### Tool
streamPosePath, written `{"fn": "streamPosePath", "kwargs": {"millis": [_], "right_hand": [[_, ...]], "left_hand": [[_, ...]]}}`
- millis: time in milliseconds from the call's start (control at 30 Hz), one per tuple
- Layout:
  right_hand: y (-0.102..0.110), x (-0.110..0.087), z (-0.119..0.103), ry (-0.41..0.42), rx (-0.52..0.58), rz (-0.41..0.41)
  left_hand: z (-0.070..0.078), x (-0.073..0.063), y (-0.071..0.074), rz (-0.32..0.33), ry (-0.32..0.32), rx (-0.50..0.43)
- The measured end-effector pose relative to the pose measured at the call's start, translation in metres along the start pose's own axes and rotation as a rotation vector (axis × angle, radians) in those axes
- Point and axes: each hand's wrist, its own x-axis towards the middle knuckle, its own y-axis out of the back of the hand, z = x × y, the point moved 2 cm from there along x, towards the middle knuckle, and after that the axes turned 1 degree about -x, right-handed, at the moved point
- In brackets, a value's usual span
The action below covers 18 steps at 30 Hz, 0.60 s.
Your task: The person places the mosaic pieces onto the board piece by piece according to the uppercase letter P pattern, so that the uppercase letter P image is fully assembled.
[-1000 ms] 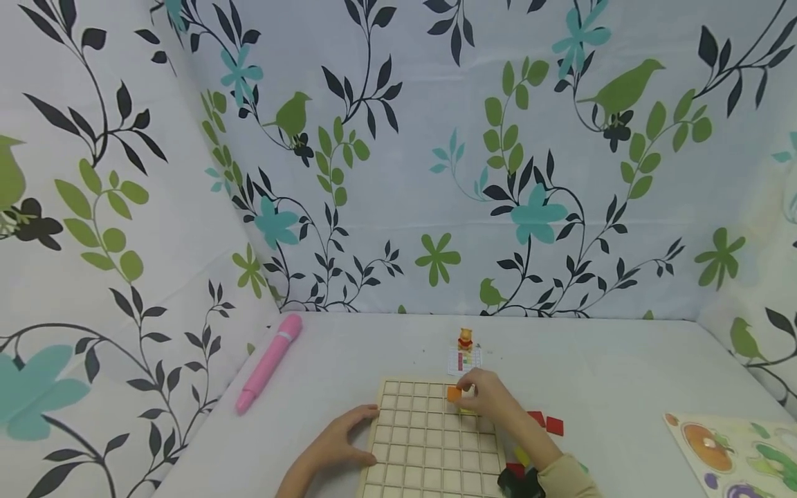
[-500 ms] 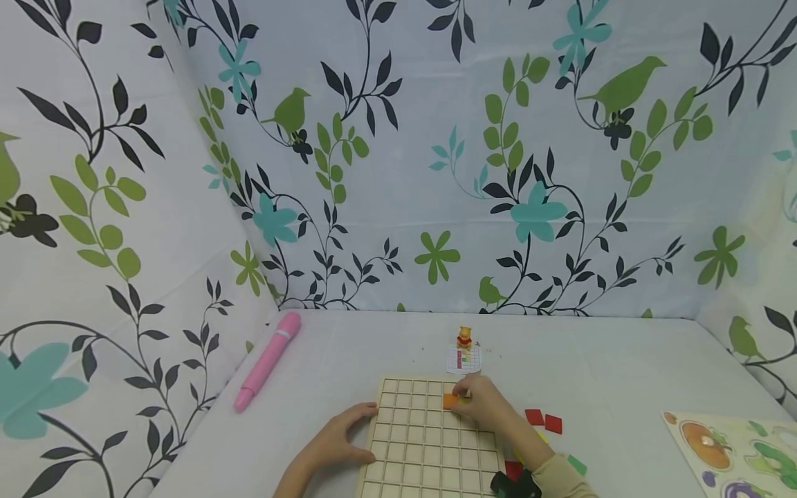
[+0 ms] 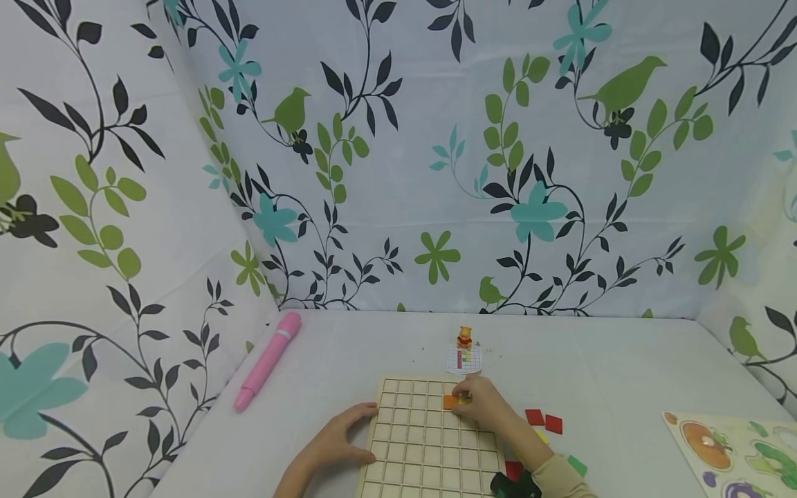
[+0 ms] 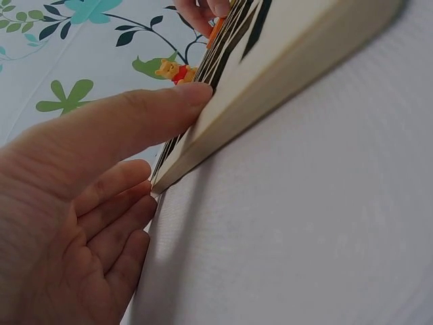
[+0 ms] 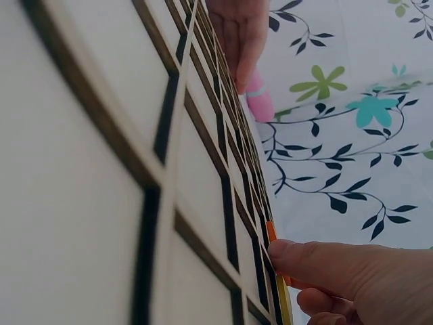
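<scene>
A pale wooden grid board (image 3: 411,453) lies on the white table, its small square cells edged by raised lines. My left hand (image 3: 341,437) spans the board's left side with fingers spread; in the left wrist view its thumb (image 4: 155,112) rests on the rim and the other fingers reach the corner. At the upper part of the board, my right hand (image 3: 482,401) pinches an orange square tile (image 3: 450,402). In the right wrist view the thumb lies against this tile's edge. Beside it sits a yellow tile (image 5: 283,301), partly covered by my fingers.
Red tiles (image 3: 553,424) and a green tile (image 3: 577,465) lie right of the board. Behind it stand a small bear figure (image 3: 464,337) and a printed grid card (image 3: 464,360). A pink marker-shaped object (image 3: 268,363) lies left, a vegetable picture board (image 3: 735,453) far right.
My right hand has brought the orange tile slightly down and left, level with the board's cells, then stayed there. My left hand has kept its place at the board's left side.
</scene>
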Motion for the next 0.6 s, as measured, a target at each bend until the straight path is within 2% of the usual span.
{"fn": "streamPosePath", "kwargs": {"millis": [333,600], "right_hand": [[0.0,-0.001,-0.002,-0.043,0.004,0.014],[0.01,-0.001,-0.003,-0.023,0.003,0.049]], "left_hand": [[0.001,0.001,0.0,-0.005,0.006,-0.001],[0.0,0.0,0.0,-0.004,0.008,-0.015]]}}
